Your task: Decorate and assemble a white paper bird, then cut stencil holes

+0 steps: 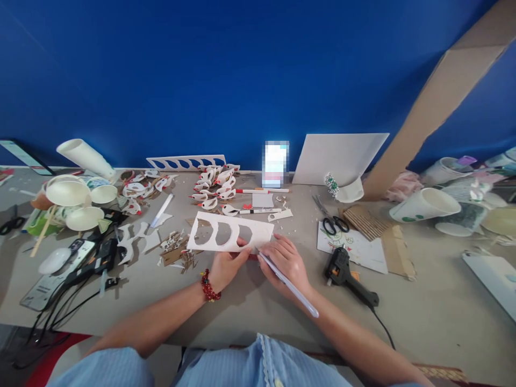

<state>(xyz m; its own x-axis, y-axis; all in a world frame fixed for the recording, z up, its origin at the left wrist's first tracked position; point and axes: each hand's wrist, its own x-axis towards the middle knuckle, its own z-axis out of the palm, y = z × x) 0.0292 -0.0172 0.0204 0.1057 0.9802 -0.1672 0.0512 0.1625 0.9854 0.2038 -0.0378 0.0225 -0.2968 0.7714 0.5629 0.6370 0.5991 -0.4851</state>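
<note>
A white foam-board strip (230, 246) with several rounded cut-outs is held up over the table, its left end tilted away. My left hand (227, 267) grips its lower edge, with the thumb on the front and fingers behind. In my right hand (287, 262) is a slim pale craft knife (291, 285), held like a pen, its tip at the board's right part beside the last cut-out. Some right-hand fingers rest against the board's right end. Just beyond the board stand several small white paper birds (213, 185) with red beaks. Markers (260, 210) lie near them.
To the right are black-handled scissors (335, 223), a black glue gun (342, 269) with a cord, and paper cups (425, 205). Paper bowls (67, 191), cables and board scraps (179, 250) crowd the left. A lit phone (276, 164) leans against the blue wall.
</note>
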